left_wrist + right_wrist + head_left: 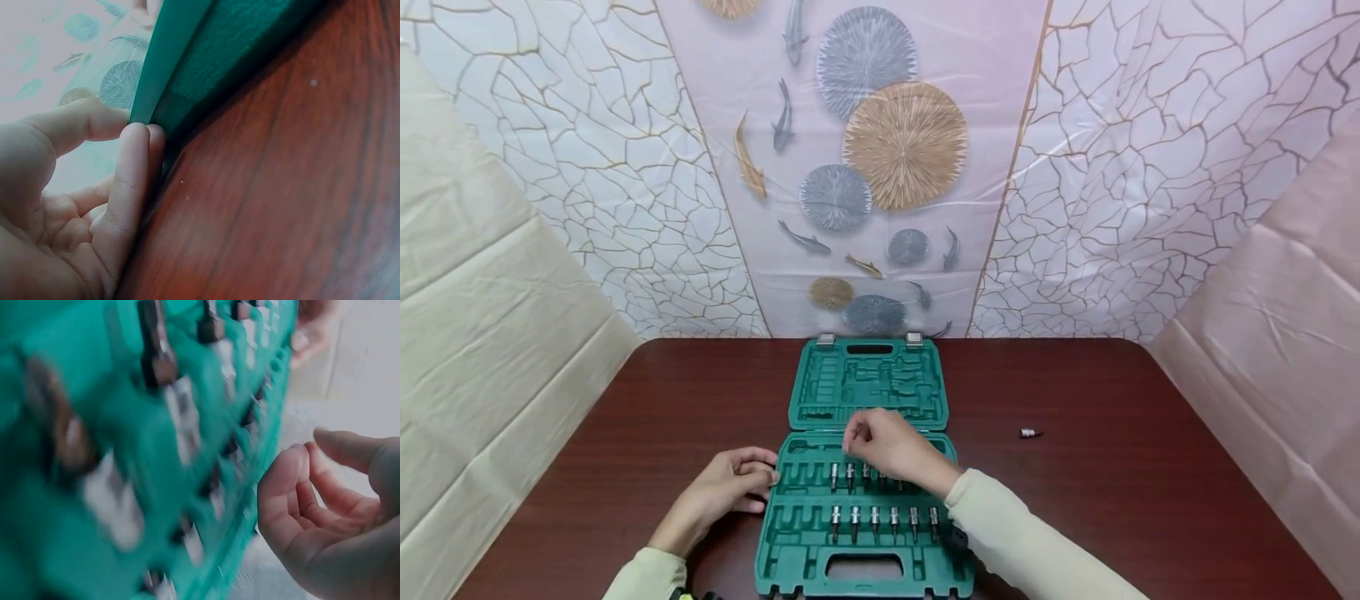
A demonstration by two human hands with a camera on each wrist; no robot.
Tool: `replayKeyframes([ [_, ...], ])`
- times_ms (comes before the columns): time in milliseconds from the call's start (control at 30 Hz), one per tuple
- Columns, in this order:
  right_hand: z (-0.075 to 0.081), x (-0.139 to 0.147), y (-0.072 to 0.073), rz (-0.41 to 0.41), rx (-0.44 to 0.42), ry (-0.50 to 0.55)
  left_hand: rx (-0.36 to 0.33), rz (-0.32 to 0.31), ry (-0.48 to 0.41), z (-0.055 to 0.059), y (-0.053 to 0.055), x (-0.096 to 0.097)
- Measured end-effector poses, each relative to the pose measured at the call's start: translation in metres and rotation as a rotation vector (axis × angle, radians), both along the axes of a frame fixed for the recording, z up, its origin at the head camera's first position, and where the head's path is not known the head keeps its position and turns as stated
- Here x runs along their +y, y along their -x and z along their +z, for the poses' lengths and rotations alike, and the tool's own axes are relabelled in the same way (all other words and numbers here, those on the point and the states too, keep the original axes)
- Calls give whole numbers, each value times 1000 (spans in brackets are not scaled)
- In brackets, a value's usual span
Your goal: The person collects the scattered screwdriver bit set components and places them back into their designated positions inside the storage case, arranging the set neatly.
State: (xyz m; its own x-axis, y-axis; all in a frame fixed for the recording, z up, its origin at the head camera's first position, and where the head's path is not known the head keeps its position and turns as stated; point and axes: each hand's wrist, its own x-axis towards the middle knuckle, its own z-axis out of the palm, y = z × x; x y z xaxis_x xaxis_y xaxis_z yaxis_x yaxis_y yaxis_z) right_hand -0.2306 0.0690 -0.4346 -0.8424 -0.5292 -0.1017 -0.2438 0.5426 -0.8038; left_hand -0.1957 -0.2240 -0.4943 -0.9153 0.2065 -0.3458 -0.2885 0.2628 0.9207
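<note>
A green plastic tool case (865, 492) lies open on the table, holding rows of bit sockets with silver bases and dark tips. My left hand (724, 493) is at the case's left edge. In the left wrist view, its thumb and fingers (134, 156) pinch the rim. Over the upper part of the tray hovers my right hand (891, 446), covering some of the back row. The right wrist view has this hand (331, 519) with bent fingers and nothing visible between the tips. One loose bit socket (1030, 433) lies on the table to the right.
The case's lid (868, 379) is folded back behind the tray, its moulded recesses facing up. Dark reddish wood table (1097, 500) surrounds the case. A patterned cloth (1075, 208) hangs behind, and pale cloth walls (1277, 350) flank both sides.
</note>
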Motion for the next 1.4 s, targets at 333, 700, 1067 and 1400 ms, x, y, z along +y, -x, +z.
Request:
replayKeyframes([
  [333,19,60,-7,-74,158,-37,-4,-1,-9,-3,0,1],
  [700,15,123,-7,-84,211,-78,5,2,7,2,0,1],
  [1067,4,171,-2,-126,238,-146,14,4,-2,3,3,2],
  [1400,-11,205,7,-51,344,-277,-3,1,-17,1,1,0],
])
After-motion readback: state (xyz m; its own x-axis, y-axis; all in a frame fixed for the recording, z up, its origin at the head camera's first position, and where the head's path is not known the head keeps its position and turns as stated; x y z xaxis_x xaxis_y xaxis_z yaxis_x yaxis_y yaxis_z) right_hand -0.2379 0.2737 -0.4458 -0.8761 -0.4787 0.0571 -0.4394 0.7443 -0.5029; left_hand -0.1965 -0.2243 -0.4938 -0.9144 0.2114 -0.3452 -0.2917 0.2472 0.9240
